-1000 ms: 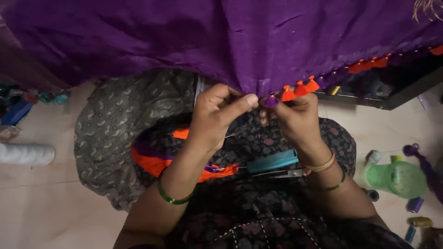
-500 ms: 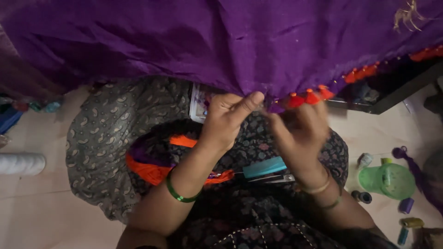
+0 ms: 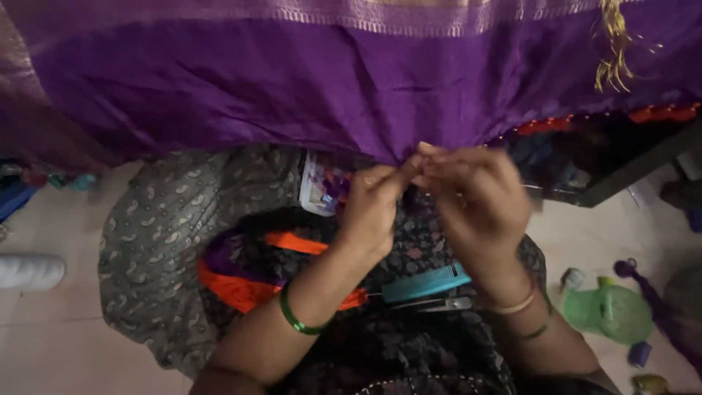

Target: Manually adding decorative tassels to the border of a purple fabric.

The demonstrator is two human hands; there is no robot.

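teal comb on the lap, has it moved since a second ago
No. The teal comb still lies beside the scissors and just right of the orange cloth, as before; only the camera shifted.

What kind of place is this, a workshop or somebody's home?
Probably a home, with handwork done sitting on the floor. A purple cloth hangs over the lap while both hands pinch its edge. A teal comb, scissors and orange thread lie on the lap, and a green plastic bottle lies on the tiled floor.
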